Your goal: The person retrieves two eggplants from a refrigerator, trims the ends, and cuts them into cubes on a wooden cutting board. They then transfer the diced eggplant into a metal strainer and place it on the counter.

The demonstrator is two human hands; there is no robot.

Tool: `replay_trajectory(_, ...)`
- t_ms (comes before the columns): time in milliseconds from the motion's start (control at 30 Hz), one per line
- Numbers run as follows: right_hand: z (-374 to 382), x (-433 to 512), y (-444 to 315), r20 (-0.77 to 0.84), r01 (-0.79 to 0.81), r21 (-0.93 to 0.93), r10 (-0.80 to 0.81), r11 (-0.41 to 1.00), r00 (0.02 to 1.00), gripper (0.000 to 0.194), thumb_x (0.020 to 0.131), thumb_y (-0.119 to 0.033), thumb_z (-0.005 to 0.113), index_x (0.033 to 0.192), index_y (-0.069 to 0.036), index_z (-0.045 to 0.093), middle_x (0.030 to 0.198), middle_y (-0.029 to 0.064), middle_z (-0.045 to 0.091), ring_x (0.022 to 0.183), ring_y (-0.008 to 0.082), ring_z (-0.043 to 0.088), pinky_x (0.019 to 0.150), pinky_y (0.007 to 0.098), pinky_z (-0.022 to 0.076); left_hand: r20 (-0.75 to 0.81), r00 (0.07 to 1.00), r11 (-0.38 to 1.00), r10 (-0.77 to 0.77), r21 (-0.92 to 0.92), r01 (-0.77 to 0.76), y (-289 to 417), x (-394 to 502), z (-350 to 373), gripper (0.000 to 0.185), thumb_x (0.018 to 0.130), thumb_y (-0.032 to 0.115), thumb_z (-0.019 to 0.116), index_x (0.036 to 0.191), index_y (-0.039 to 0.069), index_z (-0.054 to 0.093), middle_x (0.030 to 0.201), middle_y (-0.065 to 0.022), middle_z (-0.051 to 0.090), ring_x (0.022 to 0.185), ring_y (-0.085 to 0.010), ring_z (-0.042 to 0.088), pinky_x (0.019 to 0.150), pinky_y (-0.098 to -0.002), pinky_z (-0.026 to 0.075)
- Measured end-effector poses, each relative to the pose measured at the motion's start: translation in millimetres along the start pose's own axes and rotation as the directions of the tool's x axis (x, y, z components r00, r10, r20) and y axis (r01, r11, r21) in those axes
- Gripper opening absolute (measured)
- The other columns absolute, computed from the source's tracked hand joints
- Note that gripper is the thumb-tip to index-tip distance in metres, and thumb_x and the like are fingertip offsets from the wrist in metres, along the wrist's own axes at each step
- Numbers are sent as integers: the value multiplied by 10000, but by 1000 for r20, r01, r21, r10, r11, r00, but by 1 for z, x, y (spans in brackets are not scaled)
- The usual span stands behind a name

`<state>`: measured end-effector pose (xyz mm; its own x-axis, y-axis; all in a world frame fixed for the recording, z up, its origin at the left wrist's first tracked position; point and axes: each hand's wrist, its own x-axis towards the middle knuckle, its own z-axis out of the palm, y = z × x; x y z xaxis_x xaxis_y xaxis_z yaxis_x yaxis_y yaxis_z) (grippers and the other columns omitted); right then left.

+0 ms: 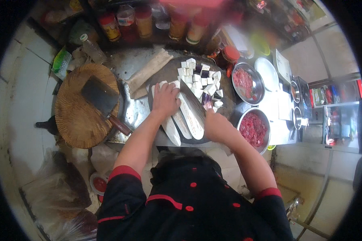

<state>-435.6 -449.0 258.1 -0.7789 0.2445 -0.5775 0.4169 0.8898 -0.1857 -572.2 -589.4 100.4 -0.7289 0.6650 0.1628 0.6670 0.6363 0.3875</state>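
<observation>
My right hand [218, 125] grips a broad kitchen knife [193, 101], its blade slanting up and left across the dark round cutting board [229, 113]. Under my left hand [166, 98] lie long peeled strips of eggplant [190, 116], side by side, pressed down near their far ends. The blade stands against the right side of these strips, close to my left fingertips. Beyond and right of it are several cut white eggplant chunks [196, 78], some with purple skin. The knife handle is mostly hidden in my right fist.
A cleaver [100, 96] rests on a round wooden chopping block [75, 120] at left. Two metal bowls of raw meat, one farther [261, 93] and one nearer [268, 137], stand at right. A rolled cloth [149, 70] lies behind the board; red-lidded jars [144, 25] line the back.
</observation>
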Motion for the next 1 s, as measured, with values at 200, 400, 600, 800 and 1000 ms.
replay_trajectory(200, 46, -71, 34, 40, -133, 39, 131, 990, 991, 206, 877, -85, 511, 1018, 40, 430, 792, 324, 634, 764, 493, 639, 728, 575, 496, -11, 1000, 999, 9, -40, -10, -2, 0, -3, 331, 788, 241, 636, 1102, 135, 638, 1282, -47, 536, 1277, -259, 431, 1132, -580, 229)
replay_trajectory(400, 92, -160, 62, 91, -277, 139, 267, 951, 960, 252, 894, -162, 544, 1032, 17, 432, 804, 315, 633, 774, 506, 617, 725, 578, 489, 2, 1000, 1000, -2, -31, 2, -4, 0, 5, 332, 786, 235, 598, 1096, 122, 636, 1278, -44, 539, 1265, -246, 439, 1137, -599, 209)
replay_trajectory(600, 98, -224, 103, 41, -299, 314, 302, 901, 952, 311, 876, -183, 615, 1089, -13, 466, 887, 301, 637, 866, 515, 591, 768, 586, 461, 156, 983, 966, 91, -254, -49, -22, 7, -19, 669, 697, 403, 753, 1260, 83, 587, 1419, -129, 467, 1387, -303, 339, 1172, -535, 174)
replay_trajectory(800, 134, -214, 110, -262, -265, 522, 448, 811, 855, 329, 884, -199, 628, 1103, -12, 468, 862, 329, 619, 856, 540, 572, 720, 585, 463, 677, 540, 651, 501, 117, -750, -26, 8, -86, 1184, 494, 420, 906, 1494, 150, 332, 1549, -127, 301, 1459, -300, 232, 1189, -529, 152)
replay_trajectory(1000, 148, -195, 107, -240, -238, 634, 480, 736, 844, 280, 888, -188, 629, 1020, -14, 455, 821, 322, 619, 822, 533, 580, 691, 574, 469, 660, 461, 595, 593, 27, -803, 16, 49, -54, 1244, 435, 437, 918, 1490, 145, 326, 1514, -114, 348, 1424, -272, 295, 1182, -513, 174)
